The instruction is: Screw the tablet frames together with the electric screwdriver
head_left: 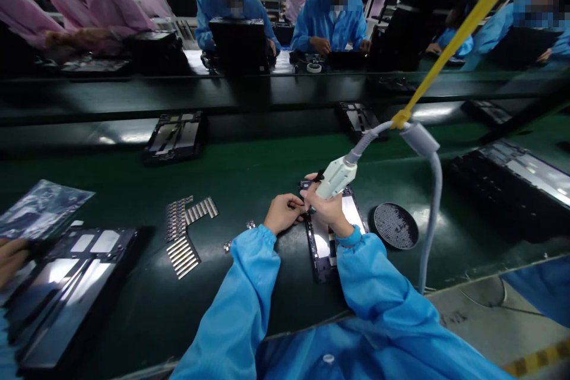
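My right hand (327,209) is shut around the white body of an electric screwdriver (337,178), whose tip points down at a black device frame (318,243) lying on the green bench. My left hand (281,214) is beside it, its fingertips pinched close to the screwdriver tip. Anything in those fingers is hidden. Rows of small metal strips (181,255) lie to the left of my hands. A round black screw tray (395,225) sits to their right. A grey cable (431,219) rises from the screwdriver to a yellow strap (467,29).
Another person's hand (11,261) rests at the far left, near an antistatic bag (40,211) and a large black frame (75,273). More black frames (173,138) lie on a conveyor belt (267,142) ahead. A large panel (512,178) sits right. Workers in blue and pink sit beyond.
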A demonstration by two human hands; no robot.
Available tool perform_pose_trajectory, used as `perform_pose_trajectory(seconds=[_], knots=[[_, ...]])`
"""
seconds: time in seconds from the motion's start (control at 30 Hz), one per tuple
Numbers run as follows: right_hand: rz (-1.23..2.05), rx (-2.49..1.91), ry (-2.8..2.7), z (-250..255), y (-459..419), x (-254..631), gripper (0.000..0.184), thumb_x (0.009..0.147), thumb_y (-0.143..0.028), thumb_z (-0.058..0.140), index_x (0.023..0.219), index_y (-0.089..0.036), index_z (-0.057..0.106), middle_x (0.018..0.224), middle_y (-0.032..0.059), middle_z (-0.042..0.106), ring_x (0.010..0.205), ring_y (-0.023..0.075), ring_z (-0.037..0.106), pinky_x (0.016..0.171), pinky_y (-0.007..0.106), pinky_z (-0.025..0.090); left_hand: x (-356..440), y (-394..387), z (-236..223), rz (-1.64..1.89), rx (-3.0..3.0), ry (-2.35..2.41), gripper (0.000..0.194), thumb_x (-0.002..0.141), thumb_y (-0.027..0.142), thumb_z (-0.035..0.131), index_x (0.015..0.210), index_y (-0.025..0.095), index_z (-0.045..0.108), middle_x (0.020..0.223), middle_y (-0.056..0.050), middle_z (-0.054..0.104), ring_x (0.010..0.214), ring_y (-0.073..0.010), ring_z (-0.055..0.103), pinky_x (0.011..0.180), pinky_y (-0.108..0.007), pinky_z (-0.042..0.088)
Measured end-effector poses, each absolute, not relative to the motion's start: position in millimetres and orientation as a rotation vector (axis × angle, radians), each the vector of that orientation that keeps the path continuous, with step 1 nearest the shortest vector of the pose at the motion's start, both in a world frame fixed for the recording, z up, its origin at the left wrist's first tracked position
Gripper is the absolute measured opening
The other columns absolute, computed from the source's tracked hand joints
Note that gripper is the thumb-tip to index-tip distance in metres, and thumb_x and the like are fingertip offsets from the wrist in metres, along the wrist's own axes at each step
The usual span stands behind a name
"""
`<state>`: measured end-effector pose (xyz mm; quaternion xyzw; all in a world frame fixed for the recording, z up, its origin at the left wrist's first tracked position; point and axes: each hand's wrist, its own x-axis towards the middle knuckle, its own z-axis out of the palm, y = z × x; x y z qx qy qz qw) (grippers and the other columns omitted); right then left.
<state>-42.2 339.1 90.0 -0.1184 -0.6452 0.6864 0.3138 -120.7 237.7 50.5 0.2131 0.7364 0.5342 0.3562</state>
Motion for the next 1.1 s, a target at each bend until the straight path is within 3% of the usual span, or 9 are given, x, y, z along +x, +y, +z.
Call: perform_pose_trajectory(seconds=[0.2,0.5,0.97,1.1], knots=[[1.863,-0.288,-1.651,97,338,-37,0.032,0.070,-0.027,0.068,0.097,-0.019,0.052,0.046,-0.0109,0.052,0.037,0.0090,0.049,0.045,0.024,0.044,-103,213,43,1.527,0.839,1.958,0.016,0.069,0.027,0.075,0.080,0.016,0.071,0.079,-0.002,0.065,0.060,-0.0079,0.056,0.058,-0.020,0.047],[1.928,-0.272,-1.678,93,331,-35,0.036,0.070,-0.026,0.071,0.100,-0.021,0.051,0.051,-0.0099,0.053,0.040,0.0101,0.051,0.046,0.027,0.047,-103,212,37,1.489,1.222,2.004,0.021,0.082,0.033,0.062,0.070,0.015,0.067,0.073,-0.003,0.062,0.063,-0.0104,0.053,0.057,-0.022,0.040],[1.959,-0.265,-1.651,97,328,-34,0.035,0.069,-0.023,0.070,0.098,-0.020,0.052,0.048,-0.0103,0.053,0.039,0.0097,0.050,0.046,0.026,0.046,-101,213,33,1.496,1.160,2.066,0.021,0.079,0.036,0.065,0.071,0.016,0.063,0.068,0.001,0.060,0.060,-0.0100,0.051,0.055,-0.021,0.038],[1.944,-0.250,-1.662,98,332,-37,0.032,0.070,-0.021,0.069,0.098,-0.020,0.053,0.048,-0.0106,0.053,0.039,0.0092,0.051,0.046,0.025,0.046,-101,213,33,1.531,0.992,2.030,0.029,0.068,0.041,0.076,0.077,0.017,0.064,0.067,0.002,0.060,0.055,-0.0085,0.051,0.048,-0.019,0.037]])
